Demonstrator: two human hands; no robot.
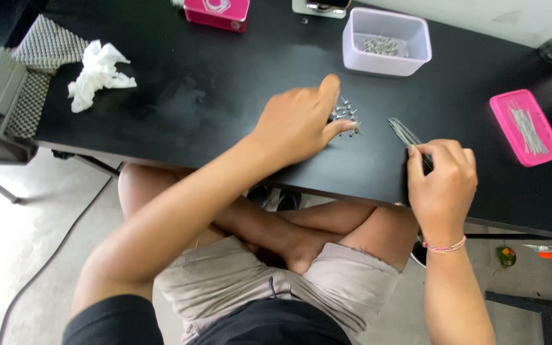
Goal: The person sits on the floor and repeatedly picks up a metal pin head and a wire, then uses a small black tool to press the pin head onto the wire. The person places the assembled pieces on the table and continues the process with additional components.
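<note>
At the far left edge of the black matte tabletop (180,96) I see a grey-and-white woven mat (46,54), and just right of it a crumpled white tissue (99,73) lying loose on the surface. Farther right, at the far edge, stands a bright pink rectangular box (217,11), cut off by the frame.

Near the middle, my left hand (298,121) lies palm down on the table, its fingers loosely curved and stretched rightward, the fingertips (346,126) touching a small heap of short silver metal pins (346,115). I cannot tell whether any pin is pinched between them. Beyond that heap, toward the far edge, sits a pale lilac square plastic tub (388,54) with more small metal pieces in its bottom.

Right of the heap, my right hand (441,185) is closed around a bundle of thin dark metal rods (406,134), thumb and fingers pressed together on it; the rods slant up and to the left out of the grip, their tips just beside the pins but apart from them. A pink-and-white braided bracelet (445,246) circles that wrist.

Farthest right lies a pink shallow oblong tray (503,105) holding long silver needles (528,128).
</note>
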